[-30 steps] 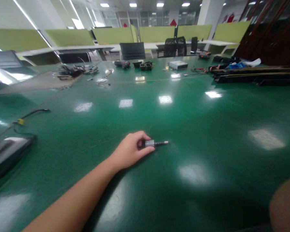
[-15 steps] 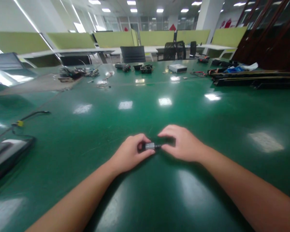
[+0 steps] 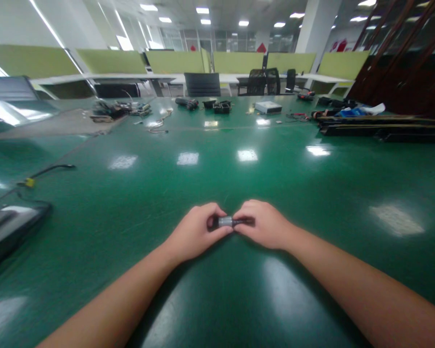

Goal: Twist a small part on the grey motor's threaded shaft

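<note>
A small silver-and-black cylinder (image 3: 225, 221) lies level between my hands, low over the green table or touching it; I cannot tell which. It looks like a small motor, with a thin dark end pointing right. My left hand (image 3: 194, 232) grips its body from the left, thumb on the near side and fingers on the far side. From the right, my right hand (image 3: 266, 224) closes thumb and fingertips around the thin dark end. The fingertips of both hands nearly meet. Fine detail of the cylinder is blurred and partly covered by fingers.
The glossy green table (image 3: 148, 193) spreads all around. At left sits a dark-edged device (image 3: 25, 227) near a black cable (image 3: 54, 168). Farther back are tangled parts (image 3: 123, 109), black clips (image 3: 221, 106), a silver box (image 3: 268, 107) and long black strips (image 3: 384, 128) at right.
My right hand has moved slightly left and closed its thumb and fingers onto the cylinder's thin dark end. My left hand keeps its grip. The view has tilted slightly.
</note>
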Demonstrator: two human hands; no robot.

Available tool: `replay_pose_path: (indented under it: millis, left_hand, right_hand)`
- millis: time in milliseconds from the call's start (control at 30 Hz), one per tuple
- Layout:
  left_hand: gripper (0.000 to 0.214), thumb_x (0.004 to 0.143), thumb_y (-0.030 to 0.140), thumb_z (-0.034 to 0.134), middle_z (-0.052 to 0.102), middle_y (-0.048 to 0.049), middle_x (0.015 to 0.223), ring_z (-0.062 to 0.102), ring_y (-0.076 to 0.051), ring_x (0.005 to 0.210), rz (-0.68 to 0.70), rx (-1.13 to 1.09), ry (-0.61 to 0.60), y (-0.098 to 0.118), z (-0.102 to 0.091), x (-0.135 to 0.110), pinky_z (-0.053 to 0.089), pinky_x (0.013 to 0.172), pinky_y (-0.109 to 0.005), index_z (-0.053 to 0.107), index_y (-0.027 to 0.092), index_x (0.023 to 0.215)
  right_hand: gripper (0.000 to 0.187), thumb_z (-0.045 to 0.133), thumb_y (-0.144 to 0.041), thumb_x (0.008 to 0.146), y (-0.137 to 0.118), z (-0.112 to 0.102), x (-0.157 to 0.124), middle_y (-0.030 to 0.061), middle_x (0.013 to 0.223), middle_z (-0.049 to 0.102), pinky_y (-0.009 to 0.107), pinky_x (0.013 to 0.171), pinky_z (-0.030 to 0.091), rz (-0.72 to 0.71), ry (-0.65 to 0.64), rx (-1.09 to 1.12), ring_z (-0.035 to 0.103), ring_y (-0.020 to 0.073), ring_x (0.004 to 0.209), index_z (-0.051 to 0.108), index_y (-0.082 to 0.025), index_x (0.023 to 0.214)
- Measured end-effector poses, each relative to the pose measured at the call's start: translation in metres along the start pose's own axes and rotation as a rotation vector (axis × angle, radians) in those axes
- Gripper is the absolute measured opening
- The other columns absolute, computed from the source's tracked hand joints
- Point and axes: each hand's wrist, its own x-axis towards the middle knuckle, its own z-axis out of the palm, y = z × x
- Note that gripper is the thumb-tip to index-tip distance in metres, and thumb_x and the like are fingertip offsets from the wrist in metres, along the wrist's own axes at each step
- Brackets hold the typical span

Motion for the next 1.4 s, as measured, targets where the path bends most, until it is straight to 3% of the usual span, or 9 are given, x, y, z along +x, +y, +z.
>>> replay_pose_path:
  millis: [1400]
  left_hand:
    - [0.026,0.086,0.044,0.071,0.064,0.001,0.077,0.057,-0.016,0.069,-0.006,0.012,-0.012,0.0017,-0.0061,-0.0036,0.039,0.063,-0.027,0.069,0.021,0.098]
  right_hand:
    - [0.01,0.074,-0.019,0.084,-0.0018,-0.0066,-0.0029,0.0036,0.088,0.071,0.029,0.076,0.045,0.01,0.011,0.053,0.061,0.017,0.084,0.076,-0.019,0.093]
